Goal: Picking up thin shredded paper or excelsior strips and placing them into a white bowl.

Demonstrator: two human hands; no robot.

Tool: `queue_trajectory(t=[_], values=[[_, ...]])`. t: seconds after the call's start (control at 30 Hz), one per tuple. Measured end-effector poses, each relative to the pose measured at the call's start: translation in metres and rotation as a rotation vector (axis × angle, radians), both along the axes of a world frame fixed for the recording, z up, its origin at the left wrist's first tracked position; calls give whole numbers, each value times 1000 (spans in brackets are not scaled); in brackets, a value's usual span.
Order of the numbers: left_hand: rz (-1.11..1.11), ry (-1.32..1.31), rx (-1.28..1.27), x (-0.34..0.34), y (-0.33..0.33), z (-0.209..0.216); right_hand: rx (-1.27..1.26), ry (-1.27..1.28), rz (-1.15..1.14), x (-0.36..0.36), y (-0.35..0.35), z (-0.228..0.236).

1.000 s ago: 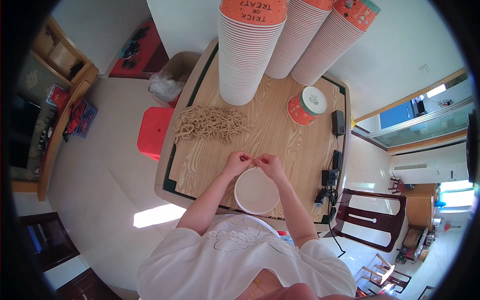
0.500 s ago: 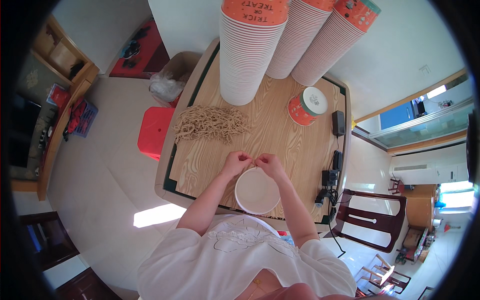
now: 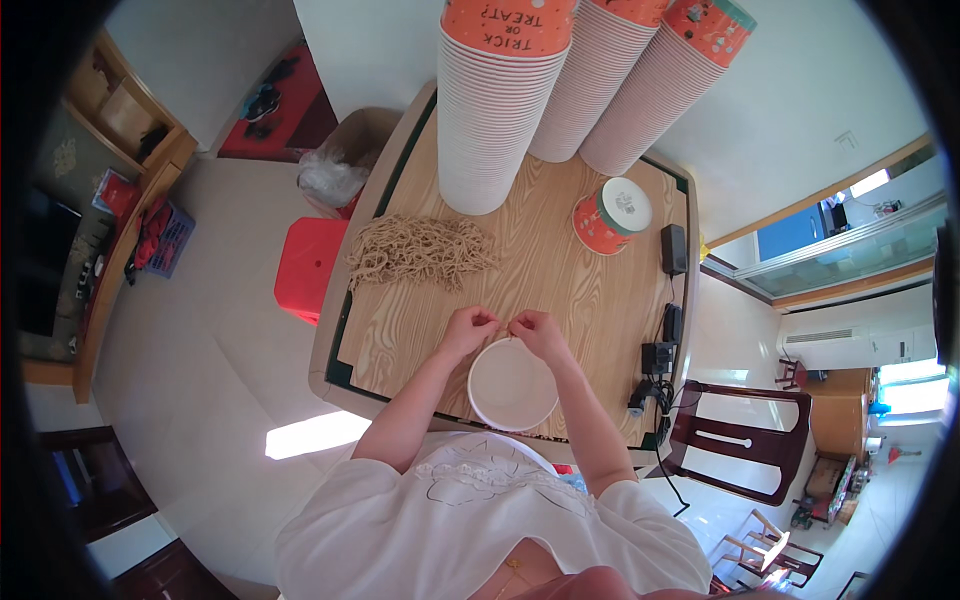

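Note:
Near the table's front edge stands a white-lined round paper bucket, its open mouth facing up. My left hand and my right hand meet over its far rim. Both are closed, thumb and fingertips pinched close together. What they pinch is too small to make out. Beyond my left hand lies a loose heap of tan twine cords. An orange paper bucket with a white round top is farther back on the right.
Tall stacks of nested paper buckets rise along the table's far side. Black power adapters and cables lie along its right edge. A red stool stands left, a dark wooden chair right, and an open cardboard box far left.
My hands stay pinched at the bucket's far rim with only slight finger movement. The whole view has shifted a little; nothing on the table has visibly been moved.

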State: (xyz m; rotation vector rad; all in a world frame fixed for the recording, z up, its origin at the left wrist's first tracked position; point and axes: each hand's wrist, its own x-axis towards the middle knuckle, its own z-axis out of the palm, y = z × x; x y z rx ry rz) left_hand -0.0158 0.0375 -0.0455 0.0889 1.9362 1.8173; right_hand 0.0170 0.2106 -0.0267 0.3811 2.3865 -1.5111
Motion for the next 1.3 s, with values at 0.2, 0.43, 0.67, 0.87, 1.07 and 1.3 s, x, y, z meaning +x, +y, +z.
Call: queue_trajectory(t=[0.2,0.43,0.67,0.87,1.07,1.3], values=[[38,-189,168,3,-3,12,59,-60,8,0,-6,17],[49,-247,173,2,-3,24,61,-77,1,1,-9,29],[47,-277,135,3,-2,28,102,-112,9,0,-13,43],[5,-236,111,3,1,28,103,-86,31,0,-12,36],[36,-260,98,0,3,22,122,-68,47,-1,-13,36],[64,-233,77,-2,0,21,93,-97,113,-1,-12,34]])
